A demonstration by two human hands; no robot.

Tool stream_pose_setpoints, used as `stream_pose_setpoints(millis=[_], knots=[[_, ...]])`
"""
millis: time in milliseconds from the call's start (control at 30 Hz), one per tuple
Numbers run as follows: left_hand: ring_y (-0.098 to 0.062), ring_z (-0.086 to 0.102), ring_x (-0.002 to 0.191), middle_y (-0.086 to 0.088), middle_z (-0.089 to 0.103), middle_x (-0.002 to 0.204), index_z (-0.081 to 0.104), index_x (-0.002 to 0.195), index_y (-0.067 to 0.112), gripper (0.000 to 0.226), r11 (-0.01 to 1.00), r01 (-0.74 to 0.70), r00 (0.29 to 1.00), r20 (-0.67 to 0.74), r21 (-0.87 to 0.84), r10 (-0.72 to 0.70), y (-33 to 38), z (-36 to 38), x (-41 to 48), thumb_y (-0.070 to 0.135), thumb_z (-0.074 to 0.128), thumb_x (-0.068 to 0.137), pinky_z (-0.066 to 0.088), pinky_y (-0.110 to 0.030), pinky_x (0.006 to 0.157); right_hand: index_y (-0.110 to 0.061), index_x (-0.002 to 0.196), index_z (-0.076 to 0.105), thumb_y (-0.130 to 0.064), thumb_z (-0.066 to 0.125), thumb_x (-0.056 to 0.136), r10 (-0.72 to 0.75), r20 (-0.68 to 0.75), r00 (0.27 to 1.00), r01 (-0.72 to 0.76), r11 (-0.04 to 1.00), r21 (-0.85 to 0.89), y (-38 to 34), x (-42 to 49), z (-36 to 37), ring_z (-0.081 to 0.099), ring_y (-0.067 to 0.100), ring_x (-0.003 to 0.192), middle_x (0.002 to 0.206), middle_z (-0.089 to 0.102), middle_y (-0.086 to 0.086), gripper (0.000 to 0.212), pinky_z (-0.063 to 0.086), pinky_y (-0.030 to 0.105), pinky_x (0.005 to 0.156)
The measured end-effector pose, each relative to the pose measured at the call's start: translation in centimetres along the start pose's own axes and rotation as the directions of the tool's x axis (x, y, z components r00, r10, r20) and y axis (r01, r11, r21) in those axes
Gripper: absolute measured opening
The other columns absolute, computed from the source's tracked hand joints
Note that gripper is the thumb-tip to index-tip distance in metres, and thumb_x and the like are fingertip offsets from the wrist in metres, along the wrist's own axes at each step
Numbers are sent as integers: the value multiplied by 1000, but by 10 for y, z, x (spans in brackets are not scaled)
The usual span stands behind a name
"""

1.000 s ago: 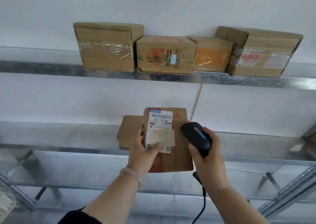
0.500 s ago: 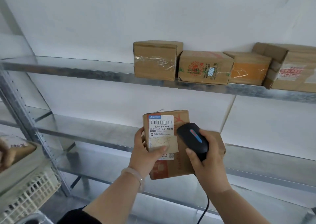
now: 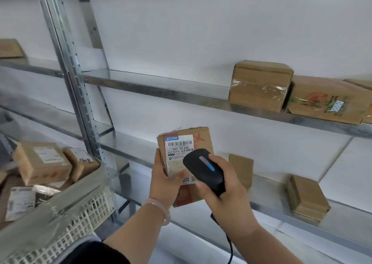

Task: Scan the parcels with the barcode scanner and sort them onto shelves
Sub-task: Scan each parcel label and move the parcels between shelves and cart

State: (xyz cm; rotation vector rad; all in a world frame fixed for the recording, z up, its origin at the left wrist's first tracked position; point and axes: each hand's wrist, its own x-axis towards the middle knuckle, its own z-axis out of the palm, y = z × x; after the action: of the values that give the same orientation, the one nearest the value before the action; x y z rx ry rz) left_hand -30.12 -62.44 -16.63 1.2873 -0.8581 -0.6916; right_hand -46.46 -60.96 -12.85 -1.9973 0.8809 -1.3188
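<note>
Room: a white wall (image 3: 201, 32) stood behind galvanised metal racking. Landmark: the perforated upright post (image 3: 66, 62).

Surfaces
- Upper shelf (image 3: 161, 86), right of the post: bare near the post. Far right of it stood a taped box (image 3: 259, 86), touching a printed box (image 3: 326, 104).
- Lower shelf (image 3: 132, 143), right of the post: two small plain boxes (image 3: 306, 197), well apart from the post.
- Left of the post, at upper-shelf ht., one box (image 3: 10, 48) was cut by the frame edge.

Containers
- A white lattice basket (image 3: 86, 213) with a grey liner sat low and just left of the post. Contents: several labelled parcels (image 3: 42, 163) heaped together – qty not countable.

Hands, right of the post and in front of the lower shelf
- Left hand (image 3: 165, 179): fingers and thumb curled round the held parcel (image 3: 201, 137), which stood upright with its label (image 3: 179, 149) facing the camera.
- Right hand (image 3: 227, 195): wrapped round the black barcode scanner (image 3: 205, 171), whose head overlapped the label's lower part – contact not determinable. Its cable (image 3: 229, 245) hung below the wrist.
</note>
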Motion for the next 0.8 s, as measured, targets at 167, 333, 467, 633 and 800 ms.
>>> stream_pose_setpoints(millis=[167,333,467,633,800], knots=[[-4,68,98,12,71,113,48,136,35,68,998,-36,994,-100,-50,31,3,-41,13,0,71,83,53,-12,67,-46,124,39,-12,71,84,20,105,994,-27,997,66,-24,8,43,52,-8,110,117,48,-40,61,41,4,82],[-7,69,101,11,72,112,48,132,43,72,998,-32,987,-158,-62,22,1,-72,22,-4,68,81,55,-17,73,-54,119,37,-16,70,85,45,125,991,-59,992,108,-41,11,74,55,-2,111,119,50,-34,61,44,6,81],[-20,71,100,6,73,109,50,127,48,67,997,-11,981,-192,-81,-5,5,-89,22,24,73,68,59,-49,83,-47,122,39,-15,69,86,36,154,987,-53,992,110,-53,11,90,57,-3,105,120,52,-26,57,45,4,75],[-27,69,100,-1,72,106,41,106,77,74,999,31,972,-236,28,-24,1,-106,26,16,72,79,58,-50,86,-46,125,36,-19,70,86,38,176,984,-51,996,69,-59,9,105,55,-4,108,122,49,-27,58,47,7,79],[-23,67,106,3,70,113,34,113,77,76,997,67,963,-262,26,-57,-9,-119,32,26,73,73,57,-48,89,-47,125,36,-24,70,86,62,189,980,-70,997,33,-61,9,115,55,-6,106,122,51,-23,57,48,7,79]])
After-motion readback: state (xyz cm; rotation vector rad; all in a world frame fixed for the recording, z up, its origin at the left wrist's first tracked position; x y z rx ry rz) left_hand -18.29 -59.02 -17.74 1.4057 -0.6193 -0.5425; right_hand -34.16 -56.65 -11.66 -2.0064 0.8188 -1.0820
